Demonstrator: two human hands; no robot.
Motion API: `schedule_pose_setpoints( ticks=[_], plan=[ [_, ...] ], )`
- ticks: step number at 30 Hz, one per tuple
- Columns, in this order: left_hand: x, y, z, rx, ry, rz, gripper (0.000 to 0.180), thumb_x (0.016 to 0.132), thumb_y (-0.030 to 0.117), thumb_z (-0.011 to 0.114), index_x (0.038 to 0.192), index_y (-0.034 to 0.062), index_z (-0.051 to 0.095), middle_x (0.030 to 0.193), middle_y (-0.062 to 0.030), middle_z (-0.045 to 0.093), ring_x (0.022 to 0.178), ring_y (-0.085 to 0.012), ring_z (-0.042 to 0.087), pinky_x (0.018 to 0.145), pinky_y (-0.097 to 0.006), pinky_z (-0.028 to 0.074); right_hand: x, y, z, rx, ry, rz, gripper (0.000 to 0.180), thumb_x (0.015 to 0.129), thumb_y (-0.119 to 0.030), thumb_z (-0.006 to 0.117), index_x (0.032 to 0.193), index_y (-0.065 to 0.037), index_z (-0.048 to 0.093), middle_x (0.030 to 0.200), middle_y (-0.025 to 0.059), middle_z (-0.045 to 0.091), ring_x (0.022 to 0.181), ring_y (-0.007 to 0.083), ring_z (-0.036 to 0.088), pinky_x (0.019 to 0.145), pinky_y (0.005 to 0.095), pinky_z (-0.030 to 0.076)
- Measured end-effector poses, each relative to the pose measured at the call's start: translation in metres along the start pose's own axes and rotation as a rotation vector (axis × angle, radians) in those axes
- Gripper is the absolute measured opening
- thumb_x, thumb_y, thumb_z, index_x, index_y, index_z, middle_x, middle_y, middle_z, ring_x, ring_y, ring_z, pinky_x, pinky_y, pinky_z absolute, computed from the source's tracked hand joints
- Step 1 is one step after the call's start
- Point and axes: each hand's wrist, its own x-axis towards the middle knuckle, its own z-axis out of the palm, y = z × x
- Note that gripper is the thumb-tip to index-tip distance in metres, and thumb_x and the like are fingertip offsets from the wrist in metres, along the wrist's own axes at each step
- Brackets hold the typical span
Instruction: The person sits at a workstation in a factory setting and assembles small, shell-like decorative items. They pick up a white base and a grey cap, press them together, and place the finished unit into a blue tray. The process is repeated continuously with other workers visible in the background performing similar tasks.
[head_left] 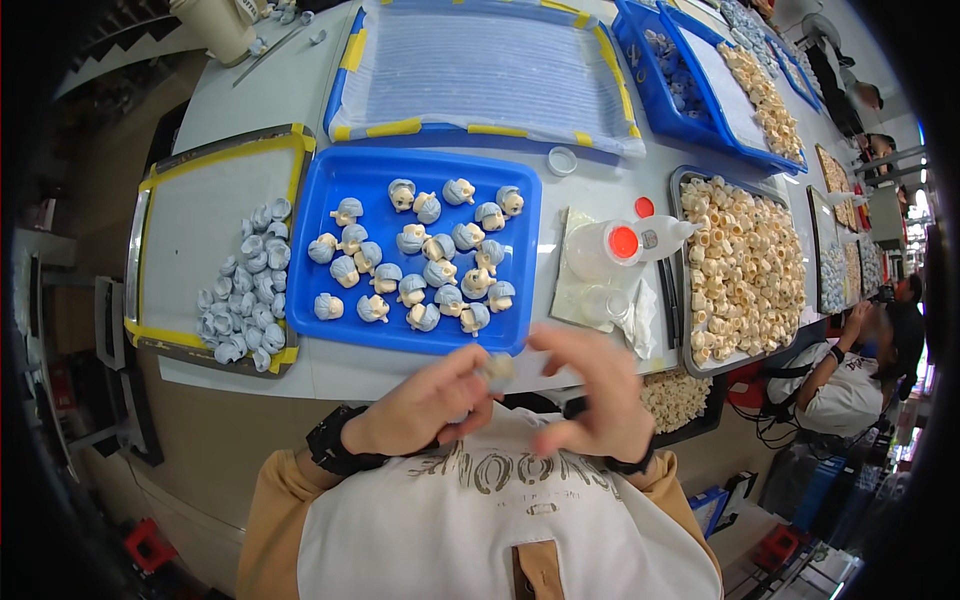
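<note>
The small pale piece [497,372] is at the fingertips of the left hand [425,402], in front of the near edge of the blue tray [520,320]; blur hides its detail. The left thumb and forefinger are closed on it in a narrow pinch. The right hand [600,400] is beside it, blurred, thumb and fingers well parted, with nothing seen in its grasp. Principal risk, in my judgement: the piece slipping, since the hold appears to be by fingertips alone; as the hands are short of the table, it could drop to the lap or floor. A second risk is a low sweep of either hand catching the blue tray's near rim and jostling the loose, capped heads [440,272] in it. To the right of that tray, a red-lidded bottle [590,250], a squeeze bottle [660,238], a clear cup [605,303] and a crumpled tissue [641,322] stand close together between it and the tray of cream pieces [745,270]; a sideways reach could knock them over. To the left, blue-grey caps [255,280] are heaped by the edge of a yellow-taped tray [200,200], where some could spill. Beyond, a large lined tray [490,65] occupies the table's far side.
</note>
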Motion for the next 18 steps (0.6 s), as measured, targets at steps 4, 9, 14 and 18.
schedule_pose_setpoints(
  ticks=[4,9,14,18],
  plan=[
    [0.007,-0.006,-0.014,-0.476,0.317,0.299,0.05,0.094,0.049,0.024,0.113,0.0058,0.042,0.06,-0.0017,0.044,0.044,-0.0097,0.037,0.04,-0.021,0.029,-0.037,0.002,-0.051,-0.292,0.583,0.231,0.045,0.081,-0.026,0.064,0.114,0.002,0.055,0.091,0.0108,0.06,0.073,0.016,0.057,0.061,0.0271,0.044],
    [0.01,0.008,-0.006,-0.482,0.214,0.358,0.04,0.093,0.034,0.033,0.12,0.005,0.038,0.071,-0.0045,0.044,0.048,-0.0117,0.04,0.042,-0.022,0.03,-0.082,0.023,-0.104,-0.776,0.549,0.728,0.025,0.082,-0.01,0.061,0.104,0.003,0.06,0.086,0.0084,0.057,0.069,0.0174,0.053,0.061,0.0285,0.043],
    [0.008,0.002,0.0,-0.22,-0.012,0.207,0.037,0.086,0.007,0.04,0.122,0.0023,0.036,0.093,-0.0056,0.045,0.062,-0.0102,0.05,0.05,-0.019,0.036,-0.087,0.039,-0.089,-0.688,0.313,0.79,0.032,0.072,-0.01,0.069,0.101,0.002,0.061,0.086,0.0113,0.055,0.068,0.0205,0.053,0.061,0.0304,0.043],
    [0.005,0.015,0.005,-0.134,-0.075,0.046,0.032,0.085,-0.003,0.045,0.117,0.0,0.042,0.097,-0.0099,0.053,0.062,-0.0102,0.056,0.05,-0.019,0.043,-0.079,0.039,-0.091,-0.645,0.256,0.86,0.024,0.074,-0.006,0.067,0.096,0.003,0.061,0.087,0.011,0.055,0.066,0.0194,0.054,0.06,0.03,0.044]
  ],
)
